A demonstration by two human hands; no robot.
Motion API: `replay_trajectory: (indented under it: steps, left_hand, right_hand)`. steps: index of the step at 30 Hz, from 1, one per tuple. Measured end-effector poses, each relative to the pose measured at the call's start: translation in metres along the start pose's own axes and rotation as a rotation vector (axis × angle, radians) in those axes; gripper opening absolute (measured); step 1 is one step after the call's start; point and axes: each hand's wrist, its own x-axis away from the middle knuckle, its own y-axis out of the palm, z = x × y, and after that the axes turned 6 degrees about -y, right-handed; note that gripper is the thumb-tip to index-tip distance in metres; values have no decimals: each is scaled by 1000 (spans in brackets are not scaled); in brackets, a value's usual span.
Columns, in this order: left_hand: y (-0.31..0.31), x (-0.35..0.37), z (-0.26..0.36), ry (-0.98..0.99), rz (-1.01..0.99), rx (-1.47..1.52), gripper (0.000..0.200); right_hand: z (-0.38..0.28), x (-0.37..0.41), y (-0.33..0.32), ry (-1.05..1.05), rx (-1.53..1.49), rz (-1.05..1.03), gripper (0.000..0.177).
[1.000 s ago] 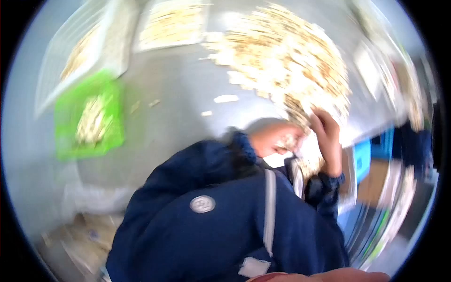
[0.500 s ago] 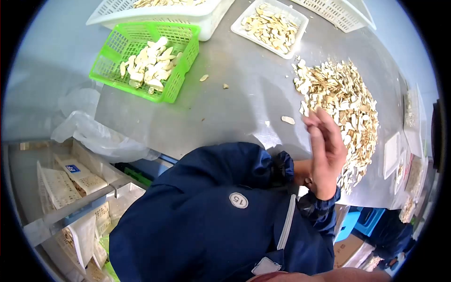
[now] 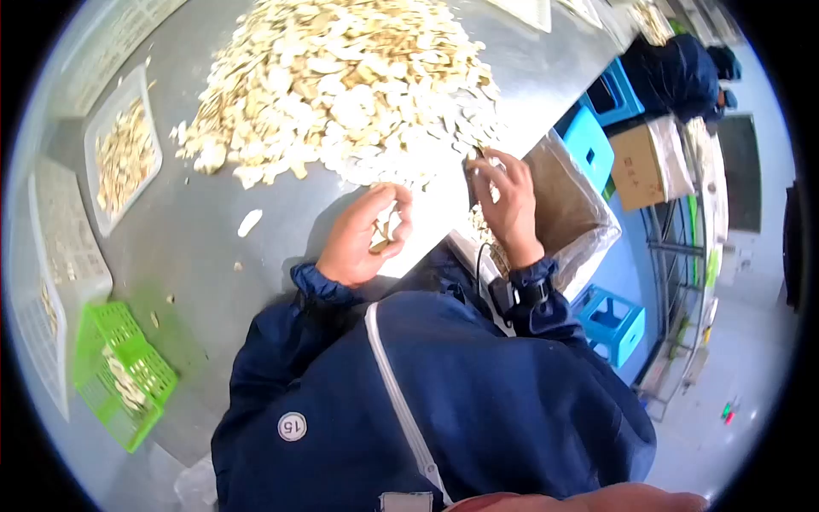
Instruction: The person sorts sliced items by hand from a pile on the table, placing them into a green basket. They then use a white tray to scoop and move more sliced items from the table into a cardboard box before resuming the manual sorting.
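Note:
A large heap of pale dried slices (image 3: 341,94) lies on the metal table (image 3: 200,222), just beyond both hands. My left hand (image 3: 367,235) is curled, palm turned inward, with several pale slices (image 3: 384,226) held inside its fingers. It sits low over the table at the heap's near edge. My right hand (image 3: 509,205) is by the table's right edge, its fingers bent and drawn together near the heap's corner. At those fingertips is a small dark shape that I cannot tell the kind of.
Beside the right edge stands a lined carton (image 3: 567,192). Left are a white tray of slices (image 3: 128,158), a green basket (image 3: 124,375) and a white crate (image 3: 68,264). Blue stools (image 3: 612,324) and a closed carton (image 3: 644,166) are right. A person in dark clothes (image 3: 670,77) is farther back.
My view has swung right, so the heap is now straight ahead and the green basket far left. My hands, overlapping before, are now apart, the right one at the table's edge.

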Motion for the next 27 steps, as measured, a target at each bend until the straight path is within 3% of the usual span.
replay_trajectory:
  steps: [4, 10, 14, 18, 21, 27]
  left_hand:
    - [-4, -3, 0, 11, -31, 35, 23]
    - [-3, 0, 3, -17, 10, -28, 24]
    - [-2, -1, 2, 14, 2, -4, 22]
    - [-3, -2, 1, 10, -31, -5, 22]
    - [0, -1, 3, 6, -25, -10, 23]
    - [-6, -2, 1, 11, -34, 0, 23]
  right_hand:
    - [14, -30, 6, 28, -40, 139, 25]
    - [-7, -78, 30, 102, 176, 15, 20]
    - [9, -68, 29, 179, 225, -34, 17]
    - [7, -72, 24, 59, 73, 79, 29]
    - [-8, -87, 34, -91, -4, 161, 28]
    - [-10, -91, 28, 189, -202, -61, 24]
